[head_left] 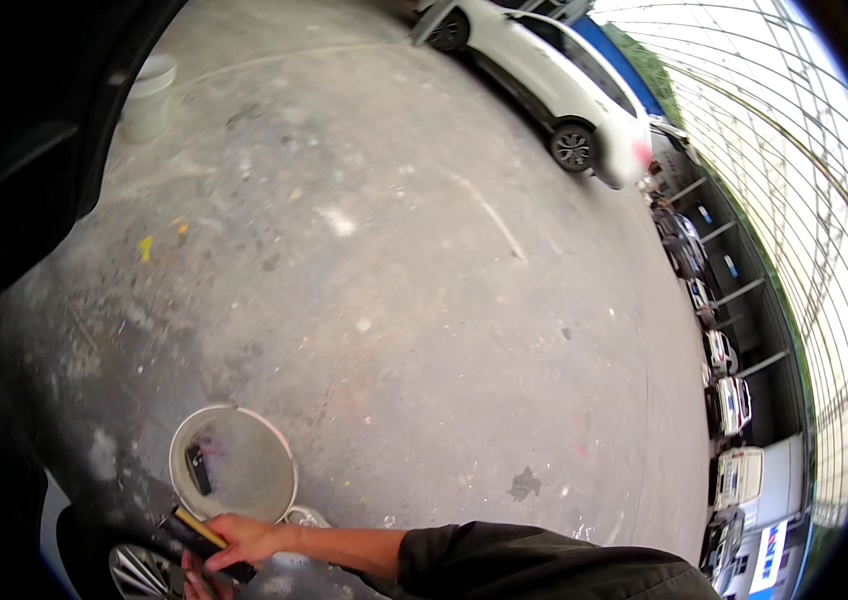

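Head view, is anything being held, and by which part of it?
The right hand holds a dark yellow-edged block near its middle; whether the left hand also holds it can't be told.

The right hand [242,538] clasps a dark, yellow-edged block [190,534], the left hand [202,580] close below, near a car wheel [136,572]. A pale bucket [259,460] containing a small black object [198,470] stands on the stained grey floor [444,350].
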